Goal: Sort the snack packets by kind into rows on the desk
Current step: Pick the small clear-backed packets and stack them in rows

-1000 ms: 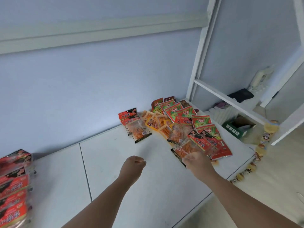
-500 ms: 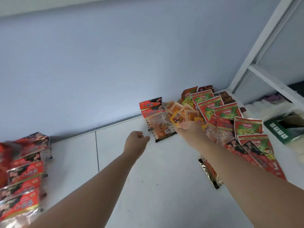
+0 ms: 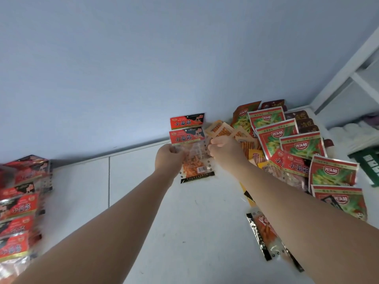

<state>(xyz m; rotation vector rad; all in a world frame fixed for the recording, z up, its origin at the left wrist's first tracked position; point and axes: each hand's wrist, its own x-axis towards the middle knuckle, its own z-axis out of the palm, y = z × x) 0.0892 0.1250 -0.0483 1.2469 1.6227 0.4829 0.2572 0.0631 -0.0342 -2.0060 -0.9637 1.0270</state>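
Two red-and-black packets with clear bottoms full of orange strips lie overlapped at the back of the white desk [image 3: 194, 232]. My left hand [image 3: 168, 158] grips the left edge of the front packet [image 3: 192, 160], and my right hand [image 3: 225, 150] is closed at its right edge. Small orange packets [image 3: 219, 130] lie fanned just beyond my right fingers. A row of the same red-and-black kind [image 3: 18, 203] runs down the left edge. Green-and-red packets [image 3: 301, 144] and dark brown ones [image 3: 301, 117] lie at the right. Another strip packet [image 3: 264, 232] lies partly under my right forearm.
A pale blue wall rises directly behind the desk. A white shelf frame [image 3: 348, 68] stands at the right, with a green box [image 3: 367, 165] beside the packets. A seam [image 3: 108, 181] splits the desk top left of my arms.
Both hands have moved forward to the back of the desk and closed on the front red-and-black packet. The view has moved in closer and tilted down.
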